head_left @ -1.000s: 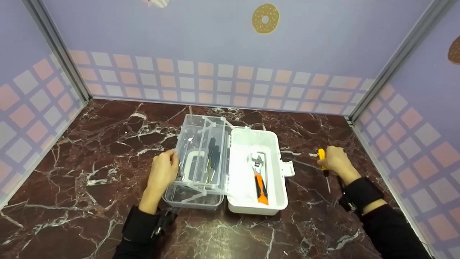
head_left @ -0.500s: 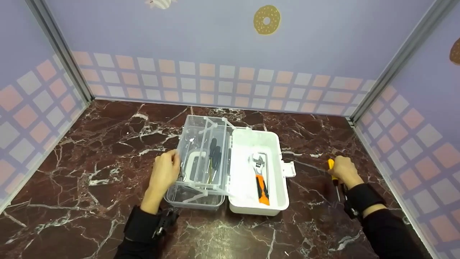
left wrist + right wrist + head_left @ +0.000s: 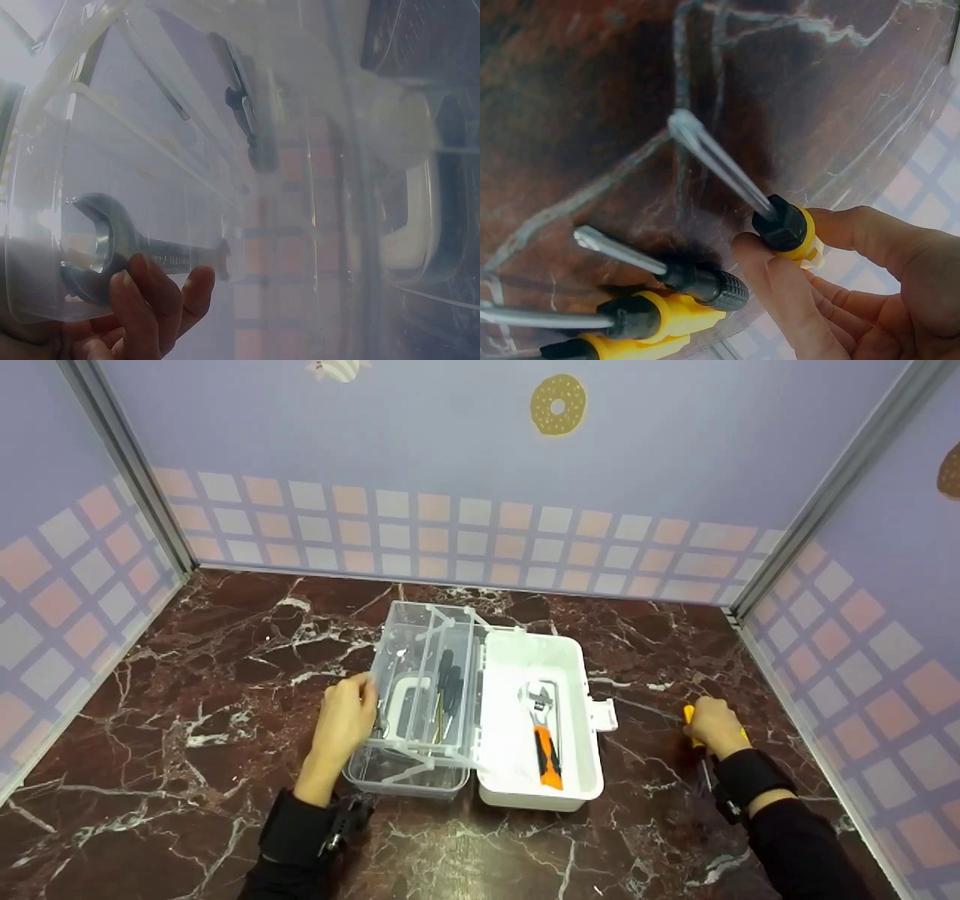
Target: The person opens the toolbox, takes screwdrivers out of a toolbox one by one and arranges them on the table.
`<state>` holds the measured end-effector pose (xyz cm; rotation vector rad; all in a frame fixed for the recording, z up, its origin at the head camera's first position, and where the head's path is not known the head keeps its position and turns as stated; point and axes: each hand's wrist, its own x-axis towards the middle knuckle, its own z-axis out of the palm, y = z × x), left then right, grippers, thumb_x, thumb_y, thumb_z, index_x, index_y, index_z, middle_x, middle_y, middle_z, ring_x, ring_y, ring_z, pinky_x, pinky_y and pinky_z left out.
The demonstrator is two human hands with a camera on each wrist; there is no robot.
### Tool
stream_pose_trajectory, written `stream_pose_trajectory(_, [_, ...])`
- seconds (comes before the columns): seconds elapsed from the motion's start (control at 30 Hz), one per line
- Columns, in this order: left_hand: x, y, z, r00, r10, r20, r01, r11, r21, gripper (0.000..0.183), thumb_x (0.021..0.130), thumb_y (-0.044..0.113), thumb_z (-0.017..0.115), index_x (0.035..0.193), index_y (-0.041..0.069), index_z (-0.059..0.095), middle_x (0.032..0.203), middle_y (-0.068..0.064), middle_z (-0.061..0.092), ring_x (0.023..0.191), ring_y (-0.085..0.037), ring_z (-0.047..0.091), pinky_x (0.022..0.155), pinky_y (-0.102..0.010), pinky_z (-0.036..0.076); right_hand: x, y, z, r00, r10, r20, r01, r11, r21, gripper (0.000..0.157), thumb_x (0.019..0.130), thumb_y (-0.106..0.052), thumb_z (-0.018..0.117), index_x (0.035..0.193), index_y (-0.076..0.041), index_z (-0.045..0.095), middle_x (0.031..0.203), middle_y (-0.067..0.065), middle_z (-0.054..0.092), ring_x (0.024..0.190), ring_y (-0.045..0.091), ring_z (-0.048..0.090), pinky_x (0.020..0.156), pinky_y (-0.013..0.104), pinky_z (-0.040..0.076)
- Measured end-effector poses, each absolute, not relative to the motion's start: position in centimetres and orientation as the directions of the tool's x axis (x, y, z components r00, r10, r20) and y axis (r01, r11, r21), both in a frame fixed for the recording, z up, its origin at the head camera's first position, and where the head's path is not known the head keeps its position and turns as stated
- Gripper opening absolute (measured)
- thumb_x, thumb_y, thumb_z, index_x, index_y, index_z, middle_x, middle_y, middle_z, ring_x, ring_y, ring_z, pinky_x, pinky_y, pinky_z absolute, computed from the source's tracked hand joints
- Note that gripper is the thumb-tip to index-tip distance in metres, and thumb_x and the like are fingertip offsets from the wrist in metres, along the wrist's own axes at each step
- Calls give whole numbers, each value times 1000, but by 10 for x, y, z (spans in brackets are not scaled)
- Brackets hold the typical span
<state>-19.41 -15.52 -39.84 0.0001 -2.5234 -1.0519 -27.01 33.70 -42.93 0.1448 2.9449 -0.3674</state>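
My left hand (image 3: 346,712) grips the outer edge of the clear tray (image 3: 405,652) on the opened toolbox. In the left wrist view its fingers (image 3: 142,307) lie bent against the plastic, beside an open-ended wrench (image 3: 112,240) seen through it. At the right, my right hand (image 3: 716,724) pinches a screwdriver (image 3: 784,229) with a yellow handle and black collar. Its metal shaft points away from the fingers. Other screwdrivers lie on the table close below that hand: a black-handled one (image 3: 705,283) and yellow-handled ones (image 3: 675,315).
The white toolbox base (image 3: 495,787) holds an orange-and-black adjustable wrench (image 3: 546,746) and a hex key (image 3: 556,712). Dark screwdrivers (image 3: 448,682) show through the clear trays. A white latch (image 3: 602,714) sticks out on the right. Patterned walls (image 3: 465,532) enclose the marble-look table (image 3: 247,690).
My right hand has moved right and nearer to me with the screwdriver, whose shaft has swung partly behind the wrist. The left hand has stayed at the tray.
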Motion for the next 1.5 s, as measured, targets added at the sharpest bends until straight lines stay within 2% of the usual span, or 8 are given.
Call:
stream_pose_trajectory(0.3, [-194,-154,-399,-916,-141,376,165,722,672,20,87,1,46,71,-1,57,58,-11,53,61,-27,52,61,-45,44,-270,337,-437,-979,71,-190,110,973,-204,16,71,-4,62,72,6,50,64,16,49,55,30,54,47,35,45])
stream_pose_trajectory(0.5, [-194,-154,-399,-911,-141,387,171,725,667,21,87,1,46,67,1,54,54,-7,48,57,-26,49,58,-43,43,-269,337,-437,-976,86,-198,129,968,-215,17,73,-6,62,74,6,51,66,17,50,55,31,54,46,35,46])
stream_pose_trajectory(0.73, [-195,-155,-399,-913,-143,383,168,723,670,24,86,0,46,62,4,48,52,-3,42,54,-23,46,53,-41,41,-269,330,-418,-965,162,-205,200,963,-180,29,79,-18,63,85,8,52,79,26,54,72,42,55,54,44,44])
stream_pose_trajectory(0.83, [-195,-155,-400,-911,-140,388,172,726,665,27,86,0,46,60,7,44,51,-1,38,53,-22,44,51,-39,40,-267,321,-406,-970,156,-186,193,961,-200,31,81,-22,63,85,7,53,80,24,56,70,39,56,54,42,44])
stream_pose_trajectory(1.0, [-195,-155,-399,-912,-141,385,171,722,670,28,87,1,45,60,7,44,51,-2,39,53,-22,45,52,-39,40,-253,301,-389,-996,33,-83,55,956,-289,32,80,-26,62,84,6,61,81,22,60,70,36,57,58,44,45])
stream_pose_trajectory(1.17, [-194,-155,-398,-919,-149,364,154,715,681,20,87,2,45,72,-2,58,60,-12,54,58,-24,50,58,-42,44,-232,276,-388,-993,-113,22,-112,892,-438,35,79,-30,65,85,4,66,73,14,64,63,27,60,58,39,48])
stream_pose_trajectory(1.3, [-194,-155,-398,-921,-149,359,154,709,688,20,87,1,45,88,-7,63,69,-17,60,61,-26,53,62,-43,45,-216,257,-396,-989,-150,-18,-110,793,-599,36,79,-33,66,83,2,67,64,10,64,53,23,61,48,30,49])
stream_pose_trajectory(1.5, [-194,-155,-398,-920,-152,362,150,717,681,19,87,2,46,79,-4,62,61,-12,55,59,-26,51,59,-44,44,-201,237,-411,-983,-157,-93,-51,726,-686,39,77,-38,65,85,0,68,64,9,64,54,25,61,49,36,50])
